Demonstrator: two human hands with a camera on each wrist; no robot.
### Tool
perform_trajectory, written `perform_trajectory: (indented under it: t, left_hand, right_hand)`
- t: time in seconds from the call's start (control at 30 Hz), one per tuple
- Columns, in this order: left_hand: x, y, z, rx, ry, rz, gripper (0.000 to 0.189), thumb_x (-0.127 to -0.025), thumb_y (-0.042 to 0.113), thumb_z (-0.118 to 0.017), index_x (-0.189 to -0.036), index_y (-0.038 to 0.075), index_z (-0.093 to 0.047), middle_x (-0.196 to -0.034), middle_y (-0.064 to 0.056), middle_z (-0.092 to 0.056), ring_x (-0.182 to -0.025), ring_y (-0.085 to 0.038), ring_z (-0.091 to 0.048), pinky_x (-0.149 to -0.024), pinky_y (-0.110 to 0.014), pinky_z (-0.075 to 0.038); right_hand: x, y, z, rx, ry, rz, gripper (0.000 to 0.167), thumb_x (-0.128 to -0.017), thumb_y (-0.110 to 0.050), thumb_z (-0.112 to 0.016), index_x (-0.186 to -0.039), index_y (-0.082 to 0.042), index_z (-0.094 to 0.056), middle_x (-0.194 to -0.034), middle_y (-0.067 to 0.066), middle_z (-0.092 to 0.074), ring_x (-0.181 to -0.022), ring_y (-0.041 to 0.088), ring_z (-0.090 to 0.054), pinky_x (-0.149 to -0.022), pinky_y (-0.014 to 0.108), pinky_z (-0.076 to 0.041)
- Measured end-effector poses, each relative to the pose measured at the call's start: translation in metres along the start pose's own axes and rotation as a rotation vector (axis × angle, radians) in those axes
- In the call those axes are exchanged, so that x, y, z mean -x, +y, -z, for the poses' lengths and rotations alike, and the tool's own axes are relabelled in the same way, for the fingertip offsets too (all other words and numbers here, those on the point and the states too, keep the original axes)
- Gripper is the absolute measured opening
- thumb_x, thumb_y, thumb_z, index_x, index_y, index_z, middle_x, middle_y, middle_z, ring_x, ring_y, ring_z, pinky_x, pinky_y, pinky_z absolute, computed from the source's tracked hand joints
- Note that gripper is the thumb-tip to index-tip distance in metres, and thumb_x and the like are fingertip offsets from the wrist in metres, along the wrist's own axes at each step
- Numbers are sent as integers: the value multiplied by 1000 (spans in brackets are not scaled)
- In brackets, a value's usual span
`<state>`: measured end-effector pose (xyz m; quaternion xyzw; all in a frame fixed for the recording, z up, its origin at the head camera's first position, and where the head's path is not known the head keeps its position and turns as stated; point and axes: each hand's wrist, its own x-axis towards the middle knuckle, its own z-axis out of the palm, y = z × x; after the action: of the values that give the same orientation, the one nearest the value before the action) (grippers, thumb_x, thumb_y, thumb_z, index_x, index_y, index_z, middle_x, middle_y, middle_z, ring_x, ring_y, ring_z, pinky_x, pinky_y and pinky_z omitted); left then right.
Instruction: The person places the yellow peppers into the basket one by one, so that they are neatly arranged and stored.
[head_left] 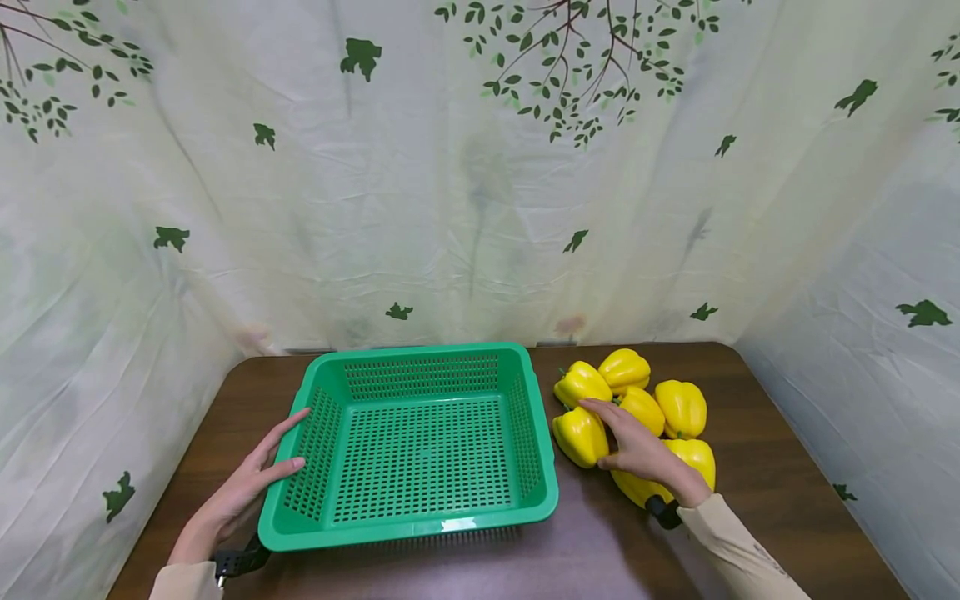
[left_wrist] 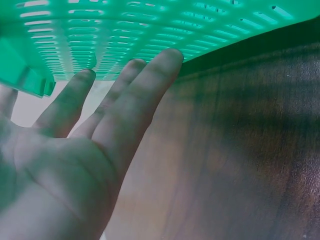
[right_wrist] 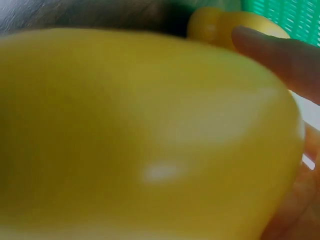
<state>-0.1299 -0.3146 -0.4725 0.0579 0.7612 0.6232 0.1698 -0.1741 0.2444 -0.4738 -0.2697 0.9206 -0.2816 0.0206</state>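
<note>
A green plastic basket [head_left: 408, 523] with slotted walls stands on the table. My left hand [head_left: 243, 492] rests at its left side, thumb and one fingertip over the rim. In the left wrist view, its straight fingers [left_wrist: 135, 100] lie against the outside of the slotted wall. My right hand [head_left: 648, 450] grips the yellow bell pepper [head_left: 577, 437] nearest the basket, fingers at its far end and thumb at its near right side. A large yellow pepper [right_wrist: 150, 125] fills most of the right wrist view and hides part of that hand.
Several more yellow peppers [head_left: 682, 408] lie in a group around and under the right hand. They sit right of the basket on the dark brown wooden table [head_left: 787, 500]. A pale curtain [head_left: 450, 233] with printed leaves hangs behind and on both sides.
</note>
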Motion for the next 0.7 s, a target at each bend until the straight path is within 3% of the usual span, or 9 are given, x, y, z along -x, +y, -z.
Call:
perform_trajectory:
  t: [0.4,0.7]
  left_hand:
    - [0,-3,0,104,-6,35,66,-100,15,-46,-153,30,-9,-149,-23,-7,-108,-9,-54,-82,-42,-51]
    - [0,-2,-3,161,-26,47,67,-101,14,-45,-152,33,-7,-147,-27,-7,-110,-27,-54,-81,-52,-50]
  right_hand:
    - [-5,1,-3,16,4,-38,84,-66,0,-84,-138,-2,-41,-134,15,-46,-119,31,-47,-97,49,-40]
    - [-2,-2,-3,-16,27,-65,84,-67,-5,-83,-139,-3,-41,-132,15,-45,-119,32,-46,-96,50,-40]
